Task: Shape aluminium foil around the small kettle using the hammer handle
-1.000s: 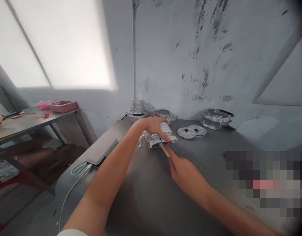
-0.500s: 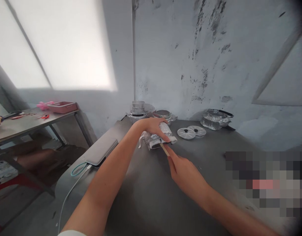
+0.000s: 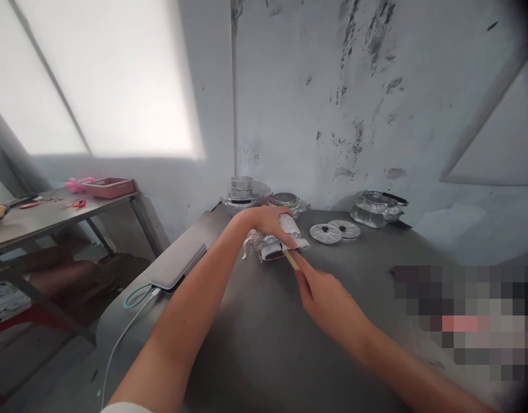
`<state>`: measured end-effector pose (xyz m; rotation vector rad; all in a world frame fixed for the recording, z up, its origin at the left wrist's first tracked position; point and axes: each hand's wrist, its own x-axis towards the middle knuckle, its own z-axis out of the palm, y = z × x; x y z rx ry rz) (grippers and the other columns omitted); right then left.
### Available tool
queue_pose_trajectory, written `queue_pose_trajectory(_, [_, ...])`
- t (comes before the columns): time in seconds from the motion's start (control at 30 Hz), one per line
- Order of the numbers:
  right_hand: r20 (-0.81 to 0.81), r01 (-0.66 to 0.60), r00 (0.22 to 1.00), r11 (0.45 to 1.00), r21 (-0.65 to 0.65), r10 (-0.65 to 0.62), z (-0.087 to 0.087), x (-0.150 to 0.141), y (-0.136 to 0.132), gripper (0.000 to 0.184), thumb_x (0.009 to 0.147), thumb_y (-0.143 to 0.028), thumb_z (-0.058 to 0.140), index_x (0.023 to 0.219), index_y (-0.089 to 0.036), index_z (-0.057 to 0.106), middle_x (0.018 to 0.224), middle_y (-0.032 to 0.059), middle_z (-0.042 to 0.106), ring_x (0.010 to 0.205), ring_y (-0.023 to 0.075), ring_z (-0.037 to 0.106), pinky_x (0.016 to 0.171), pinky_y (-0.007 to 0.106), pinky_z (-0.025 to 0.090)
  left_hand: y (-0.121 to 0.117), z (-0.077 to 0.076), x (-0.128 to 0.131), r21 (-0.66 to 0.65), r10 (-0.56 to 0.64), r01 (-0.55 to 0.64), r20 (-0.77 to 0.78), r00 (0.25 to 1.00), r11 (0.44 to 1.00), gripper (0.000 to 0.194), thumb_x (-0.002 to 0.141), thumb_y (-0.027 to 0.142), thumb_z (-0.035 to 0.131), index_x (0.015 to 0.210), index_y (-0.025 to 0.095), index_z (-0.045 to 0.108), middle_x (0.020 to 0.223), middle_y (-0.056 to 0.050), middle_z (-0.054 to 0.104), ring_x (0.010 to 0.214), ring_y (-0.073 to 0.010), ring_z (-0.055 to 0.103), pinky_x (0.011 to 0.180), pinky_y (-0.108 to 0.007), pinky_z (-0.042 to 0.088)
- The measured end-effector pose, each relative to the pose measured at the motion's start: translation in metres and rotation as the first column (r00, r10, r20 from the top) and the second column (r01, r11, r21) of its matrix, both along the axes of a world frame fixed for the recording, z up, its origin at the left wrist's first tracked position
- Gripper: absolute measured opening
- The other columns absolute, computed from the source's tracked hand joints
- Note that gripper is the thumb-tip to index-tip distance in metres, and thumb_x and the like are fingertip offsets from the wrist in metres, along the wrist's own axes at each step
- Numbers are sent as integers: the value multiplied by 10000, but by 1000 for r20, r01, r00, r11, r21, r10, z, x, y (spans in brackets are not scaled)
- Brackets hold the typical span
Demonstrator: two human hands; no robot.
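Through the head camera I have a silver-white wrapped bundle [image 3: 289,225] on the grey table [image 3: 264,344], and I take it as the centre of my clock, with twelve toward the wall [image 3: 281,115]. The left hand [image 3: 272,221] comes over it from seven o'clock, the bundle caught between thumb and forefinger; the thumb lies along a flattened white flap [image 3: 272,250] with a dark edge on the near side. Crumpled clear plastic [image 3: 253,244] spills out at nine.

The right hand [image 3: 321,287] sits between four and five, fingers together and clamped on a wooden stick [image 3: 292,260]. The stick slants up to the flap's near edge; it is small and shadowed there, so I can't fairly say whether its tip slips under the flap or only meets it.

At three, just beside the bundle, I see two round lids [image 3: 326,234] with black knobs, one overlapping the other. A plastic-wrapped pot [image 3: 375,217] with a black handle stands between two and three. A second wrapped pot [image 3: 285,199] is at twelve, and a stacked steamer pot [image 3: 241,192] between ten and eleven. Between eight and nine lies a grey case [image 3: 178,264] with a teal loop [image 3: 137,296] and a white cable [image 3: 126,330].
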<state>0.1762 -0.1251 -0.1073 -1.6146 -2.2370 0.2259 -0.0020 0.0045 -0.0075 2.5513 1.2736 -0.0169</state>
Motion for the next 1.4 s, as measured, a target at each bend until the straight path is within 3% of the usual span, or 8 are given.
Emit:
queue_pose_trajectory(0.2, [110,5,994,997,-74,3,-9,0,3,515,953,-277,317,1454,-358,233,760,32,698,648,218,665,552,256,288,-2,1,1,-9,-1,1,26,1000,1000,1010,559,789,632,1405,360,287,1458,-25,347,1223,-328,430,889,-385,457])
queue_pose_trajectory(0.4, [40,19,999,999,-29,-18,-3,-3,0,490,963,-286,268,1449,-322,213,806,24,690,685,215,664,553,258,303,-3,1,1,-9,12,-12,23,1000,1000,998,557,773,639,1403,379,285,1448,-21,362,1222,-341,431,885,-404,456])
queue_pose_trajectory(0.47, [63,48,997,998,-29,-46,-2,-4,-1,443,965,-293,256,1407,-289,294,834,40,688,689,220,662,544,263,293,-3,1,1,-9,14,-14,17,1000,1000,1004,557,779,634,1406,378,277,1452,-17,358,1229,-342,423,886,-405,455])
queue_pose_trajectory(0.6, [158,100,984,984,-145,-77,-7,-4,1,349,964,-300,250,1163,-183,511,790,95,680,650,236,659,522,276,268,-4,1,2,-4,-6,6,17,1000,1000,1003,572,779,623,1417,368,272,1481,-1,315,1264,-344,384,926,-406,432])
queue_pose_trajectory(0.9, [48,94,995,991,-100,-90,-3,-5,0,347,979,-312,228,1137,-177,506,842,86,672,751,228,666,588,276,319,-7,4,2,-39,15,-15,-8,1000,999,1011,601,718,642,1449,392,201,1490,0,307,1306,-379,322,965,-446,392])
queue_pose_trajectory(1.1, [53,77,996,984,-163,-69,-8,-3,5,353,969,-306,263,1089,-153,558,812,102,675,729,223,667,595,282,331,-7,4,3,-8,-6,6,6,1000,1000,990,610,710,650,1445,381,232,1512,11,265,1310,-375,318,982,-439,381])
queue_pose_trajectory(1.4, [50,124,992,982,-140,-118,5,0,1,361,973,-323,213,1024,-179,540,806,85,669,677,213,646,551,277,313,-1,2,1,-19,-37,37,-2,999,999,990,614,735,630,1444,375,228,1515,3,251,1289,-365,348,944,-426,414])
